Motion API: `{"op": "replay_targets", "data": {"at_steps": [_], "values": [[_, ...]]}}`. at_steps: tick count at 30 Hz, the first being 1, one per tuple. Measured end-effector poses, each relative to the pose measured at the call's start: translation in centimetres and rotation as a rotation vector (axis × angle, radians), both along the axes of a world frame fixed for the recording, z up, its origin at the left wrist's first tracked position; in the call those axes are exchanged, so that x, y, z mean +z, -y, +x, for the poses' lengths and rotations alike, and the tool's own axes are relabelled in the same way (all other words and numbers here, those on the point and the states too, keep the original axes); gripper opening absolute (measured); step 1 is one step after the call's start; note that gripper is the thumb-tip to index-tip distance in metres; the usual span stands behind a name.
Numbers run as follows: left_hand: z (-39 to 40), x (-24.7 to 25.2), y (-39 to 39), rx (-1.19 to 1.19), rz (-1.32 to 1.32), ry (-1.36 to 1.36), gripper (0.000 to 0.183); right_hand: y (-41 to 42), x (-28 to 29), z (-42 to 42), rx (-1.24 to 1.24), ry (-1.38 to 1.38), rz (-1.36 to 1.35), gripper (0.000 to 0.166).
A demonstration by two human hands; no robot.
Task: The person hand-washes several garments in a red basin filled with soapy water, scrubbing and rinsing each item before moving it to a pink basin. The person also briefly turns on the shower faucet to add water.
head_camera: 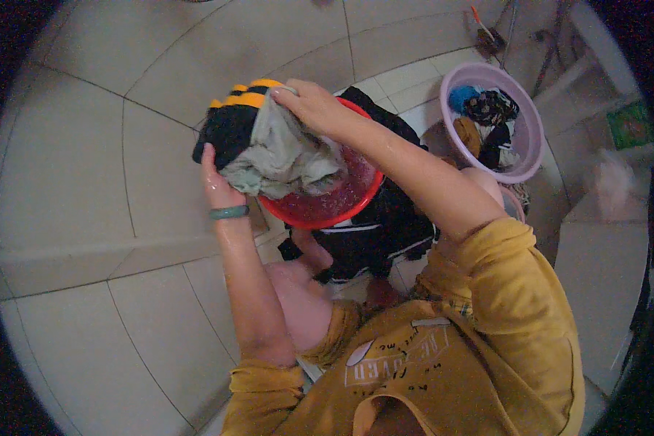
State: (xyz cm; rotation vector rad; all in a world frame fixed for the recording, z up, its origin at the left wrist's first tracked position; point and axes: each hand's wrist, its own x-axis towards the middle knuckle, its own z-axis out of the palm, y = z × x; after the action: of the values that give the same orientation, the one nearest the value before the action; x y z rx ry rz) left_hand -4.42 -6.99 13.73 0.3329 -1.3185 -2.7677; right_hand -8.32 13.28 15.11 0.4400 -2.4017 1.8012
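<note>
A wet cloth garment hangs above a red basin (316, 220). It has a pale grey section (289, 150) and a dark section with yellow bands (231, 122). My left hand (222, 185), with a green bangle at the wrist, holds its lower left side, thumb up along the dark cloth. At the top, my right hand (308, 106) pinches the edge of the pale part between thumb and fingers. Bubbly liquid shows inside the basin. The bunched cloth hides the basin's left and far parts.
Black clothing with white stripes (359, 245) lies around and below the basin. Beyond my right arm stands a lilac tub (537, 131) with several garments in it. Tiled wall (65, 163) rises on the left. My bent knees flank the near side of the basin.
</note>
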Motion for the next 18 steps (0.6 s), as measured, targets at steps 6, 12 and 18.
{"op": "replay_targets", "data": {"at_steps": [6,12,18], "values": [[1.2,4.0,-2.2,0.102,-0.033,-0.175,0.046,1.8,6.4,1.3,0.058,-0.201,0.038,0.045],[1.9,4.2,-1.1,0.135,-0.022,-0.181,0.046,3.0,7.2,2.0,0.129,-0.225,0.031,0.044],[1.8,1.5,-0.9,-0.025,0.055,-0.053,0.047,0.8,2.1,1.3,0.127,0.102,0.133,0.042]]}}
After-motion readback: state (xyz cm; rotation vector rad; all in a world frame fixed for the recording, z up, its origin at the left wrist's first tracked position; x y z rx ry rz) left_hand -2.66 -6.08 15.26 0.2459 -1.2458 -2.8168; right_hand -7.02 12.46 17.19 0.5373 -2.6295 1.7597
